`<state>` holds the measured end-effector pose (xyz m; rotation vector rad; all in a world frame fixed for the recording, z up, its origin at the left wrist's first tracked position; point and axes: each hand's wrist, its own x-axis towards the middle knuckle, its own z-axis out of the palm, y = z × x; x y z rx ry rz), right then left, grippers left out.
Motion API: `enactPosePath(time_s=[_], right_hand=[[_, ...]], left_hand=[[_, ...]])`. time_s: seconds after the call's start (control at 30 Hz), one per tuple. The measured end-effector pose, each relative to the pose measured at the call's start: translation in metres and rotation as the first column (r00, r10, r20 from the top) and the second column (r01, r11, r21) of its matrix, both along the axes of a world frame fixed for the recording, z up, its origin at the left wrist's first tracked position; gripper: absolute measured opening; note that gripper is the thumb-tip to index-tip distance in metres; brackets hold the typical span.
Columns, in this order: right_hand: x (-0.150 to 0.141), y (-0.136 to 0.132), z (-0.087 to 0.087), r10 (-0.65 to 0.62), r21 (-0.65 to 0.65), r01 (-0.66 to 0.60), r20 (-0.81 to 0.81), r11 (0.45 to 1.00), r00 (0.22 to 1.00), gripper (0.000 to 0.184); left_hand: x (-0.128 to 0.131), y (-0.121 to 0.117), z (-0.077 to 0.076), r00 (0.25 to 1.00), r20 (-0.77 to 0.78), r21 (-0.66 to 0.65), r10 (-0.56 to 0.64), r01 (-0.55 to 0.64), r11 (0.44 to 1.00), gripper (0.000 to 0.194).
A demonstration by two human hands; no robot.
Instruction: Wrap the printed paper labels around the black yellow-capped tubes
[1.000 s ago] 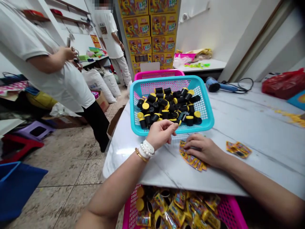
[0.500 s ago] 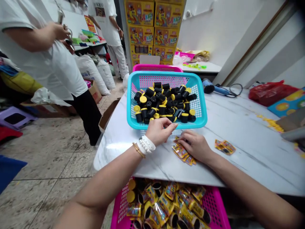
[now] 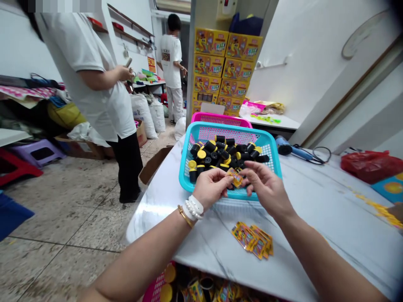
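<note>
My left hand (image 3: 211, 188), with a white band, beads and a gold bracelet at its wrist, pinches a small printed label sleeve (image 3: 235, 178) over the front rim of a turquoise basket. Beside it, my right hand (image 3: 267, 186) has its fingers apart, close to the sleeve's right edge. The turquoise basket (image 3: 183, 167) holds many small black canisters (image 3: 210, 146) with yellow lids. Nearer me on the table lies a fanned pile of orange label sleeves (image 3: 253, 240).
Below the table edge sits a pink basket (image 3: 155, 289) of wrapped canisters. The marble-patterned table (image 3: 317, 201) bears a blue corded tool (image 3: 299, 152) and a red bag (image 3: 370, 165). Yellow boxes (image 3: 209, 65) are stacked behind. Two people in white shirts stand at left.
My left hand now holds a label sleeve. My right hand has left the pile on the table and risen to the basket's front rim. The view has tilted up.
</note>
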<state>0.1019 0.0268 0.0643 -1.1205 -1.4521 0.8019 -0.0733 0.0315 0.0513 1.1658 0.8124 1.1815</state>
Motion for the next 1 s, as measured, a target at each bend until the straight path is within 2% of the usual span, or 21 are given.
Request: enactPosePath(time_s=[0.03,0.07,0.13,0.17,0.23,0.3,0.4,0.47,0.5,0.6,0.83,1.0], right_hand=[[-0.003,0.001,-0.003,0.055,-0.168,-0.077,-0.133,0.983,0.990,0.047],[-0.005,0.001,-0.007,0.093,-0.294,-0.165,-0.244,0.942,0.965,0.049],[-0.009,-0.001,-0.013,0.135,-0.414,-0.298,-0.378,0.860,0.916,0.047],[-0.010,-0.002,-0.016,0.137,-0.423,-0.320,-0.408,0.848,0.903,0.045],[-0.012,-0.003,-0.020,0.106,-0.394,-0.286,-0.420,0.873,0.901,0.043],[-0.011,-0.002,-0.023,0.048,-0.347,-0.199,-0.398,0.916,0.916,0.041],[-0.009,-0.001,-0.024,-0.020,-0.287,-0.087,-0.352,0.954,0.936,0.037],[-0.008,-0.003,-0.023,-0.054,-0.229,-0.011,-0.278,0.973,0.959,0.035],[-0.008,-0.004,-0.022,-0.066,-0.189,0.022,-0.231,0.982,0.971,0.034],[-0.009,-0.007,-0.022,-0.083,-0.057,0.077,-0.101,0.995,0.991,0.030],[-0.004,-0.009,-0.032,-0.096,0.127,0.093,0.024,0.988,0.995,0.018],[-0.002,-0.008,-0.034,-0.109,0.181,0.093,0.082,0.979,0.991,0.015]], left_hand=[[0.001,0.001,-0.002,0.999,0.006,0.016,0.041,-0.041,0.999,0.034],[0.002,0.002,-0.004,0.998,0.009,0.029,0.067,-0.067,0.997,0.032],[0.006,0.001,-0.009,0.997,0.007,0.042,0.078,-0.079,0.996,0.030],[0.009,0.000,-0.011,0.998,-0.005,0.046,0.070,-0.070,0.996,0.029],[0.012,-0.003,-0.012,0.995,-0.044,0.065,0.085,-0.082,0.994,0.025],[0.012,-0.006,-0.010,0.975,-0.071,0.136,0.209,-0.198,0.971,0.022],[0.008,-0.010,-0.004,0.900,-0.084,0.352,0.428,-0.375,0.857,0.018],[0.006,-0.012,-0.001,0.872,-0.108,0.467,0.478,-0.380,0.799,0.012],[0.005,-0.012,0.000,0.867,-0.125,0.495,0.483,-0.367,0.787,0.012],[0.004,-0.011,0.000,0.871,-0.165,0.510,0.463,-0.326,0.796,0.013],[0.004,-0.010,-0.001,0.873,-0.191,0.478,0.448,-0.315,0.820,0.010],[0.004,-0.013,-0.001,0.869,-0.169,0.504,0.465,-0.330,0.798,0.012]])
